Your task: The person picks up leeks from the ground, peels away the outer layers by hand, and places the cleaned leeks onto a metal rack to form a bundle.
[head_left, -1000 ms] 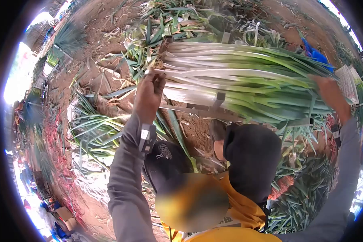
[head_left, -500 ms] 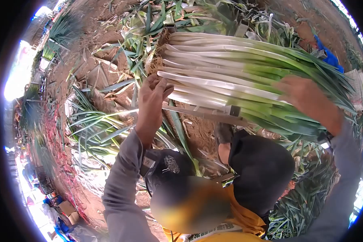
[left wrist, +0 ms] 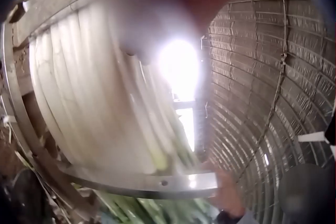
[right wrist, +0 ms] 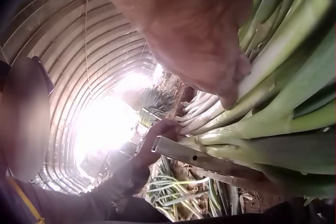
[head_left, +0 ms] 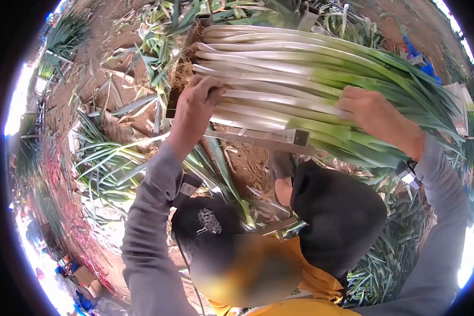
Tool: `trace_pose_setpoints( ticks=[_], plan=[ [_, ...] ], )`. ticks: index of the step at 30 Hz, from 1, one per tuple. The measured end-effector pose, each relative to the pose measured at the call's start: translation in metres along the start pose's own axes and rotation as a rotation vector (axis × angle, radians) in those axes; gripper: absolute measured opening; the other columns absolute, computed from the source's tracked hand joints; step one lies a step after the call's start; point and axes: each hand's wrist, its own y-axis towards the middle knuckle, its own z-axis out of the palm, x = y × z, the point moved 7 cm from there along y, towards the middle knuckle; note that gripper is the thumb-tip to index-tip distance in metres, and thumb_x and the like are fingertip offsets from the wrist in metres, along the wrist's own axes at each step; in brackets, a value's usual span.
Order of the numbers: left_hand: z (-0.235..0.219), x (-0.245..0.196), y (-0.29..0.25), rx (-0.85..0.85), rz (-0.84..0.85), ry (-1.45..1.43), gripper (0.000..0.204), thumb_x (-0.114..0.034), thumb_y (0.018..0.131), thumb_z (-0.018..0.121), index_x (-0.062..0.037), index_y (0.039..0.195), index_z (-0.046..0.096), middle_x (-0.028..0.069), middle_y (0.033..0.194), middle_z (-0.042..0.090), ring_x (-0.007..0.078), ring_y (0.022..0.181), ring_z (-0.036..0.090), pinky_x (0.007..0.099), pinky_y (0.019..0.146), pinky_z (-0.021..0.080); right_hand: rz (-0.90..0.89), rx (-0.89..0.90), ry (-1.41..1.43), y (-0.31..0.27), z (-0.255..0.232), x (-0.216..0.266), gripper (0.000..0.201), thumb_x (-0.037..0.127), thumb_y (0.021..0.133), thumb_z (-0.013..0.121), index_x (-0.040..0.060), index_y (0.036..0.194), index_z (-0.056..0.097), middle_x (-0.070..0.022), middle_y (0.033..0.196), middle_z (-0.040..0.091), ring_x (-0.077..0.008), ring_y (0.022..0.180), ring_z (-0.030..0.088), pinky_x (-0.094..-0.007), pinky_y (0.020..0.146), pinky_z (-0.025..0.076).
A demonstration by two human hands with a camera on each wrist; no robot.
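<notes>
A wide row of leeks lies side by side in a metal frame, white root ends to the left and green leaves to the right. At the root ends, my left hand has its fingers bent over the white stems; its grip is blurred in the left wrist view, and I cannot tell whether it pinches one. Where white turns green, my right hand pinches a leek with thumb and fingers. The right wrist view shows those fingertips on the pale stalk.
Trimmed leaves and loose leeks lie on the soil to the left. A frame post rises at the near side, close to the person's knee. Blue plastic and printed paper lie past the leaf tips.
The right hand has slid left along the leeks, from the leaf tips to the middle of the row. My left hand, first pinching a leek's root end, now sits lower over the stems.
</notes>
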Motion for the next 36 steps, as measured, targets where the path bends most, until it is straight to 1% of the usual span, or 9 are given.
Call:
trace_pose_setpoints(
  ticks=[7,12,15,19,21,24,26,32,36],
  plan=[
    [0.003,0.014,0.000,-0.020,0.075,0.055,0.016,-0.017,0.095,0.061,-0.0056,0.105,0.066,0.0205,0.102,0.064,0.0412,0.092,0.066,0.0497,0.081,0.053,0.192,0.015,-0.013,0.003,-0.007,0.010,0.021,0.006,0.086,0.073,-0.0009,0.105,0.065,-0.0156,0.103,0.062,-0.0381,0.095,0.065,-0.0428,0.081,0.052],
    [-0.048,-0.006,-0.065,0.044,-0.060,-0.434,0.031,-0.011,0.094,0.069,-0.0030,0.123,0.066,0.0195,0.104,0.067,0.0297,0.099,0.070,0.0385,0.086,0.055,0.350,-0.120,0.174,-0.020,-0.020,0.030,0.032,0.001,0.087,0.071,-0.0015,0.118,0.067,-0.0148,0.106,0.064,-0.0266,0.094,0.067,-0.0343,0.084,0.052],
    [-0.077,0.043,-0.157,-0.031,-0.522,-0.602,0.033,-0.009,0.095,0.067,-0.0005,0.126,0.065,0.0178,0.112,0.069,0.0250,0.102,0.070,0.0358,0.086,0.055,0.339,-0.287,0.076,-0.043,-0.043,0.064,0.029,0.002,0.092,0.069,-0.0011,0.121,0.067,-0.0130,0.109,0.065,-0.0208,0.090,0.064,-0.0339,0.081,0.053],
    [-0.072,0.183,-0.315,-0.172,-0.335,0.107,0.027,-0.013,0.097,0.062,-0.0004,0.120,0.070,0.0219,0.108,0.072,0.0283,0.098,0.073,0.0399,0.079,0.057,0.547,-0.498,0.300,-0.085,-0.046,0.100,0.025,0.003,0.096,0.068,-0.0009,0.121,0.067,-0.0122,0.108,0.068,-0.0194,0.088,0.064,-0.0340,0.078,0.054],
    [-0.065,0.224,-0.374,-0.119,-0.777,-0.151,0.028,-0.021,0.096,0.068,-0.0014,0.115,0.073,0.0208,0.106,0.073,0.0292,0.102,0.072,0.0395,0.085,0.056,0.549,-0.502,0.318,-0.073,-0.040,0.114,0.025,0.004,0.096,0.069,-0.0004,0.121,0.068,-0.0118,0.107,0.070,-0.0214,0.086,0.065,-0.0347,0.077,0.054],
    [-0.077,0.233,-0.379,-0.235,-0.709,0.072,0.027,-0.021,0.096,0.067,-0.0021,0.114,0.073,0.0229,0.106,0.073,0.0336,0.097,0.072,0.0410,0.085,0.055,-0.126,-0.387,-0.451,-0.007,-0.016,0.216,0.030,0.002,0.088,0.077,-0.0001,0.117,0.068,-0.0123,0.098,0.072,-0.0251,0.078,0.067,-0.0373,0.068,0.053],
    [-0.077,0.261,-0.364,-0.232,-0.811,0.023,0.024,-0.019,0.096,0.066,-0.0034,0.112,0.073,0.0217,0.105,0.071,0.0372,0.095,0.070,0.0431,0.084,0.054,-0.264,-0.226,-0.130,0.032,0.006,0.238,0.040,0.000,0.078,0.082,0.0014,0.116,0.068,-0.0127,0.094,0.072,-0.0289,0.071,0.066,-0.0399,0.062,0.051],
    [-0.052,0.322,-0.262,-0.077,-0.482,0.435,0.025,-0.012,0.093,0.061,-0.0101,0.117,0.068,0.0187,0.109,0.067,0.0404,0.102,0.065,0.0465,0.085,0.054,-0.172,-0.035,-0.012,0.064,0.022,0.236,0.054,0.001,0.074,0.082,0.0017,0.124,0.063,-0.0104,0.083,0.068,-0.0277,0.068,0.065,-0.0398,0.057,0.047],
    [-0.009,0.354,-0.216,-0.063,-0.500,0.671,0.044,-0.007,0.087,0.057,-0.0077,0.131,0.061,0.0175,0.127,0.061,0.0373,0.115,0.062,0.0483,0.096,0.051,-0.089,0.078,0.016,0.070,0.031,0.229,0.060,-0.004,0.070,0.082,0.0014,0.126,0.062,-0.0166,0.093,0.070,-0.0336,0.080,0.067,-0.0469,0.071,0.050]
  ],
)
